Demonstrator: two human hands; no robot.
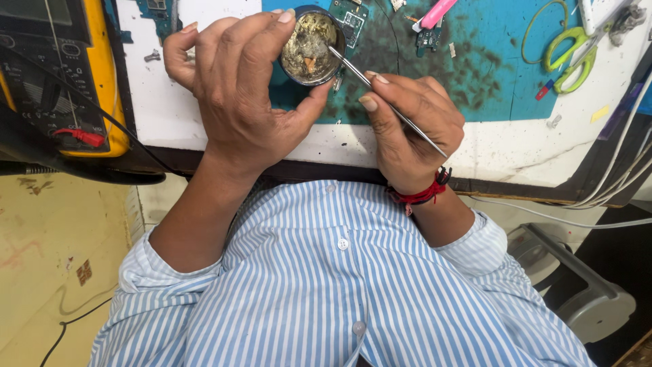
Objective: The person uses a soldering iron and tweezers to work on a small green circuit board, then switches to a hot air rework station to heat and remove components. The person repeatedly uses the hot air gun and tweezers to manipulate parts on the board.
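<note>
My left hand (238, 95) grips a small round tin (309, 46) of yellowish paste between thumb and fingers, holding it over the stained blue mat (475, 75). My right hand (407, 126) pinches thin metal tweezers (353, 68) like a pen. Their tip reaches into the tin at its right edge. A red thread band circles my right wrist. My striped blue-and-white shirt fills the lower part of the view.
A yellow multimeter (61, 75) with red and black leads sits at the left. Small circuit boards (353, 20) lie beyond the tin. Green-handled scissors (570, 58) and a pink tool (435, 13) rest at the back right. White cables (611, 183) hang off the bench's right edge.
</note>
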